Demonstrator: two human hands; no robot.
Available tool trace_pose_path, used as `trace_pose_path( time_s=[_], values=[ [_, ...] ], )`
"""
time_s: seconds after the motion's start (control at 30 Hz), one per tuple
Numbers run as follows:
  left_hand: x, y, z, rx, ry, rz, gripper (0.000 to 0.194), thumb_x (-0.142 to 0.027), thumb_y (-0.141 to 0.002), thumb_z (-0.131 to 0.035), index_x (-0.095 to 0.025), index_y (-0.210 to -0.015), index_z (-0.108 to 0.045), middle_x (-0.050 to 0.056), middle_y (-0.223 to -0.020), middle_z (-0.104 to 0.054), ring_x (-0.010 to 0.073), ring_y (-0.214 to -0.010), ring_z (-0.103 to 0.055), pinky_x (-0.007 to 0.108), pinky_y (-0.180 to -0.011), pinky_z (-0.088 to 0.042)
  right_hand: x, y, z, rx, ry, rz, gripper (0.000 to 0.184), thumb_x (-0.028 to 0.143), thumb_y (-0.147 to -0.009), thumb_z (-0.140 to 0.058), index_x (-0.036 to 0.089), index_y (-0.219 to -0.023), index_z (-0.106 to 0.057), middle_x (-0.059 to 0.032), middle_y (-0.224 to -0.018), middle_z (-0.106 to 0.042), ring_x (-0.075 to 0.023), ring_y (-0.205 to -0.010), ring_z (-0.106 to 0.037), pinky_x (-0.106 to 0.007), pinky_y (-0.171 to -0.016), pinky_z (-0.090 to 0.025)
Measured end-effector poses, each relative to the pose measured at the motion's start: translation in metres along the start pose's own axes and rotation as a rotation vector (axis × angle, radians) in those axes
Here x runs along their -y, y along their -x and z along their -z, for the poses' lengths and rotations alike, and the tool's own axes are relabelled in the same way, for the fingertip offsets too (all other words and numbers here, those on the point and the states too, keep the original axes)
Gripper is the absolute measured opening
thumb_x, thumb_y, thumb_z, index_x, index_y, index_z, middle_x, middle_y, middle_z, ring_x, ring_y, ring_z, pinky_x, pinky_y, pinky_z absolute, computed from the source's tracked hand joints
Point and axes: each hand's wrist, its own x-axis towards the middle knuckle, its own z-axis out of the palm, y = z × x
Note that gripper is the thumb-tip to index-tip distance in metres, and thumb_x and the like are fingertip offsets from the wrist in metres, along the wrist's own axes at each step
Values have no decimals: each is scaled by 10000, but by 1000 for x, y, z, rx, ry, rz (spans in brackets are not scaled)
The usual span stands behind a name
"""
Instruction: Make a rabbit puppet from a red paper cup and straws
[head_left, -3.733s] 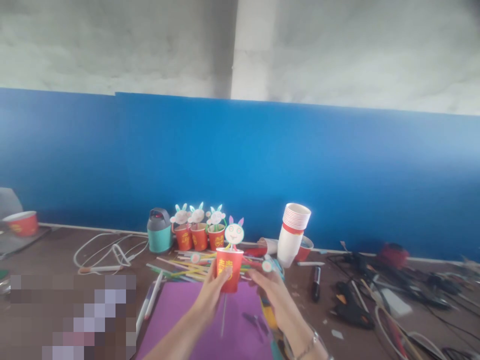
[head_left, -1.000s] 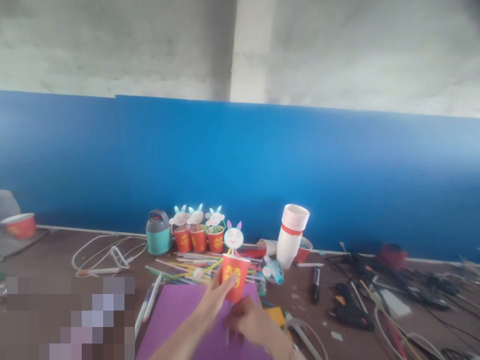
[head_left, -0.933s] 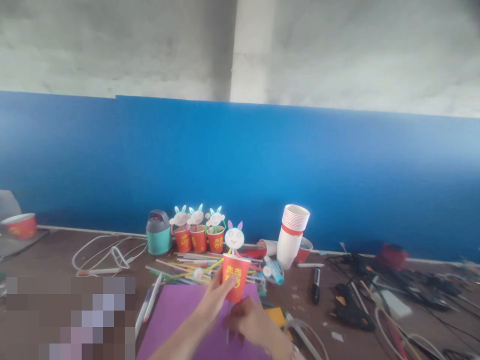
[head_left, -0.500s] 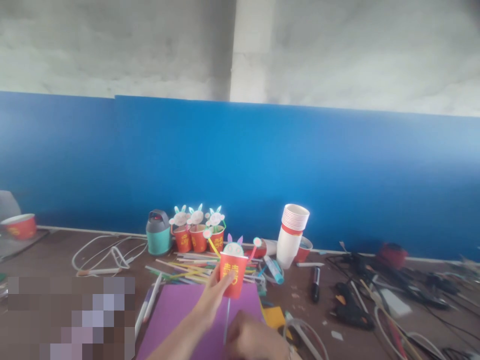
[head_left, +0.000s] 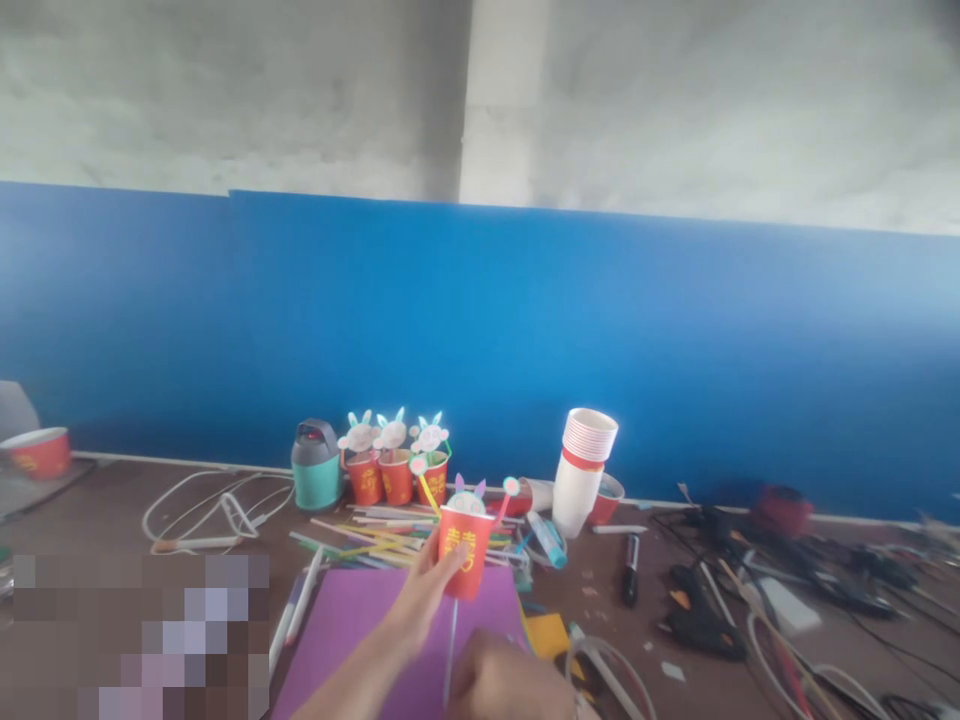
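Observation:
My left hand (head_left: 435,575) is wrapped around a red paper cup (head_left: 466,572) with yellow characters, held upright above a purple sheet (head_left: 360,610). From its mouth pokes a paper rabbit head (head_left: 466,500) with purple ears. Two bent straw arms tipped with round discs, a yellow arm (head_left: 429,492) and a pink arm (head_left: 502,508), stick out at the sides. A thin white straw (head_left: 451,645) runs down from beneath the cup to my right hand (head_left: 502,675). That hand is closed and somewhat blurred; its fingertips are hidden, but it appears to grip the straw's lower end.
Behind stand several similar rabbit cups (head_left: 395,475), a teal container (head_left: 316,475) and stacked white paper cups (head_left: 579,480). Loose straws (head_left: 375,540) lie before them. To the right are a marker (head_left: 631,570), a black glue gun (head_left: 697,620) and tangled cables (head_left: 825,570).
The rabbit head has sunk slightly into the cup, and its arms have swung a little inward. My right hand has shifted slightly down. My left hand keeps its hold.

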Motion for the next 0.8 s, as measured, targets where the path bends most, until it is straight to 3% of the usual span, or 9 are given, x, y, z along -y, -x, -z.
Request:
trace_pose_path(
  time_s=[0.2,0.3,0.4,0.47,0.5,0.6,0.7,0.8],
  values=[
    [5,-2,1,15,15,-12,575,-457,-636,-773,-201,-1131,-630,81,-1016,-705,229,-890,-636,309,-777,-486,0,-6,0,18,-35,81,21,233,-560,-681,215,-568,-688,48,-431,-518,-99,-451,-450,-213,-445,-284],
    [5,-3,2,25,15,-35,563,-457,-648,-765,-203,-1132,-630,81,-1034,-703,233,-920,-632,307,-796,-482,2,-8,4,96,-73,109,121,246,-579,-683,181,-483,-650,54,-393,-469,-80,-425,-413,-206,-436,-280],
    [2,-3,1,1,16,-48,546,-458,-644,-765,-204,-1110,-640,83,-1040,-704,248,-954,-629,312,-806,-481,7,-8,15,135,-125,100,188,308,-620,-693,165,-507,-651,43,-435,-514,-82,-439,-440,-199,-435,-299],
    [-1,-1,-2,-25,20,-53,541,-445,-631,-775,-202,-1097,-649,89,-1047,-703,264,-976,-626,318,-815,-479,8,-10,22,50,-204,92,237,388,-640,-712,161,-706,-701,25,-521,-576,-98,-482,-486,-200,-458,-338],
    [-2,1,-3,-27,24,-56,545,-433,-632,-777,-203,-1108,-645,93,-1058,-700,273,-990,-624,325,-824,-477,9,-11,25,-17,-277,104,348,436,-649,-715,165,-866,-699,13,-584,-608,-112,-520,-516,-205,-477,-364],
    [-4,4,-7,10,23,-49,573,-387,-649,-767,-210,-1172,-613,99,-1091,-689,296,-1026,-612,358,-861,-466,10,-19,29,-219,-610,208,660,563,-689,-669,208,-1226,-521,-42,-851,-671,-162,-701,-601,-240,-567,-448],
    [-1,5,-6,34,-15,-52,535,-324,-664,-735,-223,-1176,-618,76,-1148,-669,298,-1108,-565,369,-927,-431,16,-23,27,-316,-878,320,612,604,-724,-624,222,-1191,-527,-70,-1019,-661,-208,-899,-621,-303,-733,-494],
    [1,1,-2,116,4,-76,447,-286,-700,-655,-199,-1139,-645,68,-1169,-660,299,-1159,-525,388,-980,-389,23,-20,26,-349,-988,290,554,580,-723,-647,226,-1141,-563,-57,-1077,-653,-238,-1037,-591,-339,-848,-484]
  ],
)
